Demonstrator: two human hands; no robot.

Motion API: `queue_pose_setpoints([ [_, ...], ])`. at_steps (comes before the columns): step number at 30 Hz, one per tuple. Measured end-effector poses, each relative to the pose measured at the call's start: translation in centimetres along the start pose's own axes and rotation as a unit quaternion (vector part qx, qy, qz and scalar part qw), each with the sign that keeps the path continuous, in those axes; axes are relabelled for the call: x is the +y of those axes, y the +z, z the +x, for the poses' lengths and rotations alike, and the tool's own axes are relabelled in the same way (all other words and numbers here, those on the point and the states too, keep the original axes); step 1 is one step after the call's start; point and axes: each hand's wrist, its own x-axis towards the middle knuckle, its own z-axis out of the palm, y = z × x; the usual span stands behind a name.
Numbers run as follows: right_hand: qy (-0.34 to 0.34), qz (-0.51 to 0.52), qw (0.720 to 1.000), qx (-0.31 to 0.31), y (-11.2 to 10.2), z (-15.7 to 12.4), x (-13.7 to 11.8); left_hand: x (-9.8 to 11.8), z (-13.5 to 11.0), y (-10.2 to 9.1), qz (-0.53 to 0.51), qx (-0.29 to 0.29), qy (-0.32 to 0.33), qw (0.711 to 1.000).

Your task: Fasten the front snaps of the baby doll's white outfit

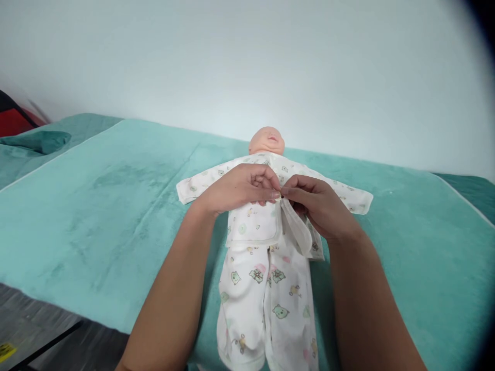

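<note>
A baby doll [266, 141] lies on its back on a teal towel-covered table [116, 206], head pointing away from me. It wears a white printed jacket [255, 226] and matching trousers [266, 293]. My left hand [240, 188] and my right hand [315, 203] meet over the doll's chest. Both pinch the jacket's front edges together at one spot, fingers closed on the fabric. The right flap hangs loose below my right hand.
A white wall rises behind the table. At the far left lie a folded teal cloth [36, 140] and something red [13, 121]. Grey floor [34, 330] shows below the table's near left edge.
</note>
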Motion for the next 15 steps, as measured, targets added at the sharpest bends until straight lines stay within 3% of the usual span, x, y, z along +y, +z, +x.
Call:
queue_pose_setpoints([
  [15,-0.007,-0.004,1.0,-0.019,-0.07,0.14,0.11,-0.28,0.12,-0.04,0.005,-0.005,0.004,1.0],
])
